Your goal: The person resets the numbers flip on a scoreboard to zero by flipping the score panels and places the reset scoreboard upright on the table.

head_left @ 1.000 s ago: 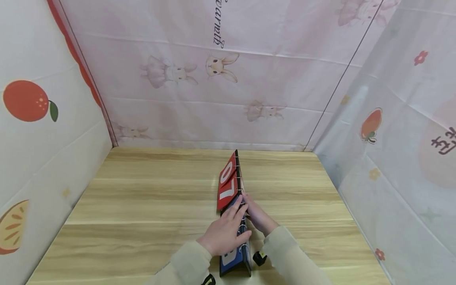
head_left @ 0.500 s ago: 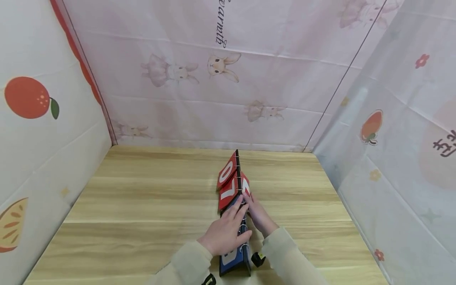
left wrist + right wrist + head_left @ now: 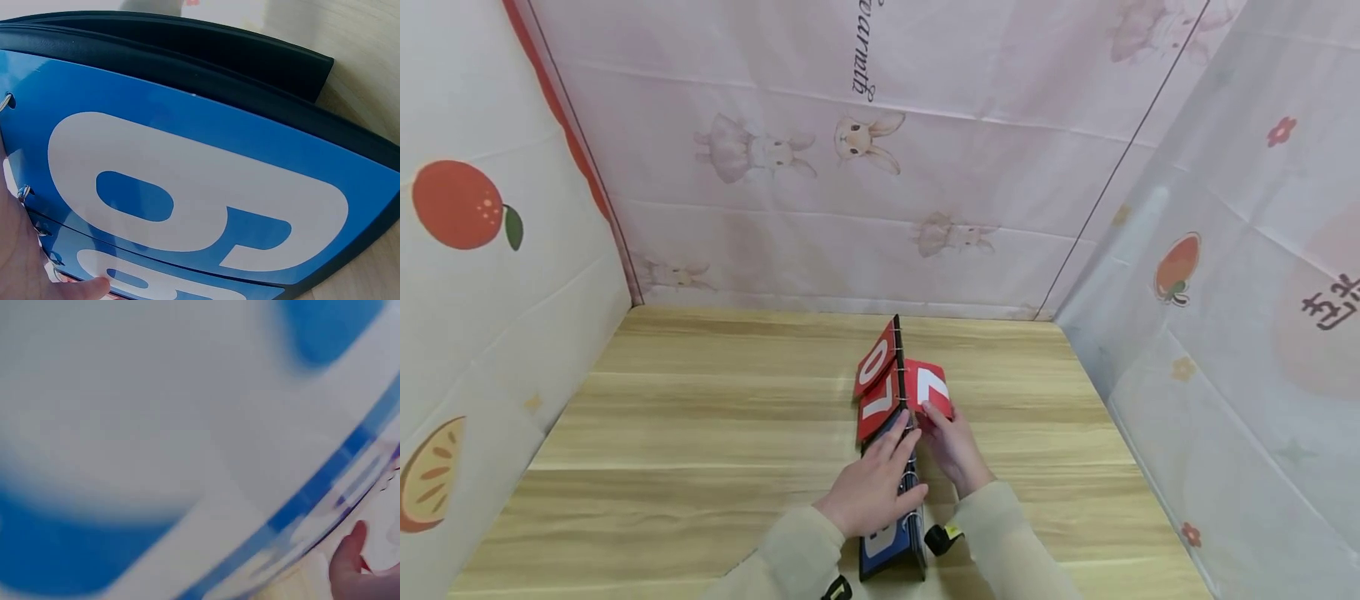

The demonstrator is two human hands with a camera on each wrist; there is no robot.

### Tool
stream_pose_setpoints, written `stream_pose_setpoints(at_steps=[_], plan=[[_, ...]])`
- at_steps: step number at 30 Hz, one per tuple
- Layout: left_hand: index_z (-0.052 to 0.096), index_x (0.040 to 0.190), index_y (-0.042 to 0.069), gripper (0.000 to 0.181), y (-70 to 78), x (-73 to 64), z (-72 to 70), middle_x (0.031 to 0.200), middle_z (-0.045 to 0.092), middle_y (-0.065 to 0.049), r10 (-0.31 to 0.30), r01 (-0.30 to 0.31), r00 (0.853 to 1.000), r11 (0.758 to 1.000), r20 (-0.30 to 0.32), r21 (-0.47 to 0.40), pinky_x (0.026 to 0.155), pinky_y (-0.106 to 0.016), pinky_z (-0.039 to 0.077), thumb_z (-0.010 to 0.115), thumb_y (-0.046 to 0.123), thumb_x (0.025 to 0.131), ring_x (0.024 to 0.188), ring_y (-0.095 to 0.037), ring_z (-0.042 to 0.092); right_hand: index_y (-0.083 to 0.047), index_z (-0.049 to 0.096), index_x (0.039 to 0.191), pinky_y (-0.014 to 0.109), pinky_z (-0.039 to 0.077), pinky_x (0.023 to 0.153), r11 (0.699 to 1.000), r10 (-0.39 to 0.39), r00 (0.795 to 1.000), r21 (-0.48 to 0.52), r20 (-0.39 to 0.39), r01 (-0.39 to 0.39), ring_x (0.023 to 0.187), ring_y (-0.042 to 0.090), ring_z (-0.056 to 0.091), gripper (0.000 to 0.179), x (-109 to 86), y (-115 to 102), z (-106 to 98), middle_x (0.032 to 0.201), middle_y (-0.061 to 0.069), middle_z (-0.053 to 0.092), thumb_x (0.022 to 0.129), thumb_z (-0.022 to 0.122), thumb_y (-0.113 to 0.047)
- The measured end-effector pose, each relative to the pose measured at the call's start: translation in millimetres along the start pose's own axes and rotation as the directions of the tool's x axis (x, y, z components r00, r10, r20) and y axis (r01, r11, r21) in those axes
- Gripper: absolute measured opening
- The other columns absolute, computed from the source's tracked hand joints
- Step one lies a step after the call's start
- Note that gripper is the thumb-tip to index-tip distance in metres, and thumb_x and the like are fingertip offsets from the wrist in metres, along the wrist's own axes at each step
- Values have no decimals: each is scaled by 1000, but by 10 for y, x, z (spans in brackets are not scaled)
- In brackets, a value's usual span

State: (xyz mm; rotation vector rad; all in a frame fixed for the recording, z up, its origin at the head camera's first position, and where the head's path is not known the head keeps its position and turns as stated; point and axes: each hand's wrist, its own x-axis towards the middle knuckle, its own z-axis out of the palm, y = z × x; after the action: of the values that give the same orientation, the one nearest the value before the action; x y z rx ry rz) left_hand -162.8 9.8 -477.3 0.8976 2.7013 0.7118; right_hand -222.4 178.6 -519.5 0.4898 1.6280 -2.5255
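A tent-shaped flip scoreboard with a black frame and ringed number cards stands on the table. Its left face shows red cards at the far end and blue cards nearer me. My left hand rests over the blue cards, fingers stretched to the ringed top edge. A blue card with a white numeral fills much of the left wrist view. On the right side, my right hand pinches a red card with a white 7, lifted outward. In the right wrist view, a blurred blue-and-white card hides most of the scene.
The wood-grain table extends on both sides of the scoreboard. A pink rabbit-print cloth hangs behind, with fruit-print cloths at left and right. Black straps show near both sleeves.
The red 7 card has swung out to the right from the scoreboard, with my right hand moving along with it. A red card on the left face has dropped slightly. My left hand stays put.
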Motion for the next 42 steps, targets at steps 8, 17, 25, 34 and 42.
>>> stream_pose_setpoints(at_steps=[8,17,25,34,42], plan=[[18,151,18,76,26,-7,-6,156,-5,2,5,-5,1000,1000,-3,5,90,-46,45,38,61,91,135,-30,27,-12,3,150,21,46,85,958,26,999,287,-40,-14,91,9,56,81,-76,-179,38,124,9,43,92,59,-11],[17,151,17,77,18,18,-11,156,-6,1,16,-16,1000,1000,-17,7,94,-45,42,36,62,91,136,-29,26,-14,-14,148,22,47,84,918,-73,981,372,-181,137,86,11,60,94,-107,-342,100,112,9,54,90,60,-6],[19,150,16,77,22,0,17,157,-3,-1,14,-13,1000,1000,8,-12,92,-45,44,36,62,91,137,-27,24,-2,41,132,36,41,96,975,-146,975,-145,165,170,108,19,53,45,-238,-271,174,122,9,53,95,55,-24],[15,151,15,76,-9,-11,22,156,-4,-2,25,-25,1000,1000,-3,6,93,-45,43,33,61,92,137,-27,23,-8,57,123,35,50,75,465,-428,822,-688,377,557,92,21,59,33,-215,-273,300,114,8,55,94,57,-23],[21,149,12,77,-29,-17,9,156,4,-5,18,-18,1000,1000,10,-5,95,-46,41,33,61,92,137,-29,25,-12,61,125,31,47,71,199,-348,792,-786,501,585,89,14,55,38,-191,-345,333,114,3,50,93,57,-32]])
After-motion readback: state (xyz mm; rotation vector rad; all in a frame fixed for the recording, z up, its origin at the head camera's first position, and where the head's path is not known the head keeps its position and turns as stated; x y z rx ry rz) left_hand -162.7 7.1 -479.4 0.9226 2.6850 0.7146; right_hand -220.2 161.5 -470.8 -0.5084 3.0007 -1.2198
